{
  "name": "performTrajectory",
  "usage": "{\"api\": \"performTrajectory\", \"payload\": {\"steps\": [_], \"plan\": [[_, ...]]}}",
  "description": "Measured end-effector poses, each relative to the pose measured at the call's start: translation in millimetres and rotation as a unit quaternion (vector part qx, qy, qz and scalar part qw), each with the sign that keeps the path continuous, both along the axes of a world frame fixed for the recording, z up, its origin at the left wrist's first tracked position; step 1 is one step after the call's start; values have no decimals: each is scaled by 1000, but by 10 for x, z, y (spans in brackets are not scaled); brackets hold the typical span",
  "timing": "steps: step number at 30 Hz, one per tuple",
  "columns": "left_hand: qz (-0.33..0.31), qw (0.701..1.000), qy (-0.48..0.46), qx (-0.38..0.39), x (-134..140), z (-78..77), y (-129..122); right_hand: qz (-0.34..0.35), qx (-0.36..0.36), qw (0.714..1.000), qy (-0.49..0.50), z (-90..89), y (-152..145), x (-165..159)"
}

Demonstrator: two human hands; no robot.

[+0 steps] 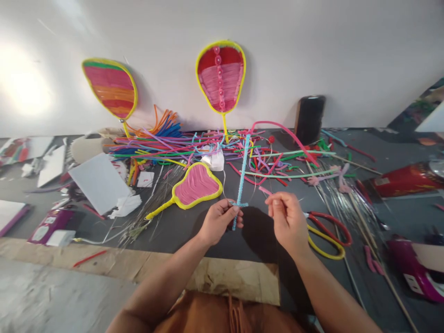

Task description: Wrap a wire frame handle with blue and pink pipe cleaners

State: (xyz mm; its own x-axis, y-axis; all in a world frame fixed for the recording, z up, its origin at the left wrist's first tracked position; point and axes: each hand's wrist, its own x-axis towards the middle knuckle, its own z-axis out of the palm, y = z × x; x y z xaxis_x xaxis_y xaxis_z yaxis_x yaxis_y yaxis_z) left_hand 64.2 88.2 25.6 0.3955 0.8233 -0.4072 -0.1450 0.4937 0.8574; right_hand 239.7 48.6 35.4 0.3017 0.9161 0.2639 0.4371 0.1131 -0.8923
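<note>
- Blue rod [243, 169], centre of the frame: probably light, fuzzy, springy and easily bent; best pinched near its crosspiece [244, 205].
- Long axis nearly upright, top leaning slightly right; a pink strip [272, 123] arches rightward from beside the tip.
- Left hand [220, 222]: fingers closed around the rod at the crosspiece.
- Right hand [286, 218]: curled, pinching a short pink piece [264, 190].

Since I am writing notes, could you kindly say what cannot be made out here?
Head view: part of the blue stem, covered by the left hand.
Head view: one end of the pink piece, hidden in the right hand.
Head view: most of the blades of the scissors, behind the right hand.
Head view: one end of the red can, cut off by the right edge.
Head view: print on the purple box, too small.
</note>
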Motion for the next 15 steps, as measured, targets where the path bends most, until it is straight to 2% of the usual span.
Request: {"api": "performTrajectory", "payload": {"steps": [3,6,9,15], "plan": [[14,1000,-25,-13,-7,8,4,24,-64,986,154,-59,22,-2],[7,999,-33,-19,3,11,-9,92,-163,940,285,-130,48,-93],[2,999,-34,-28,26,-2,-34,125,-200,912,336,-175,53,-214],[-8,1000,-22,-18,54,-24,-66,125,-211,879,410,-191,46,-302]]}}
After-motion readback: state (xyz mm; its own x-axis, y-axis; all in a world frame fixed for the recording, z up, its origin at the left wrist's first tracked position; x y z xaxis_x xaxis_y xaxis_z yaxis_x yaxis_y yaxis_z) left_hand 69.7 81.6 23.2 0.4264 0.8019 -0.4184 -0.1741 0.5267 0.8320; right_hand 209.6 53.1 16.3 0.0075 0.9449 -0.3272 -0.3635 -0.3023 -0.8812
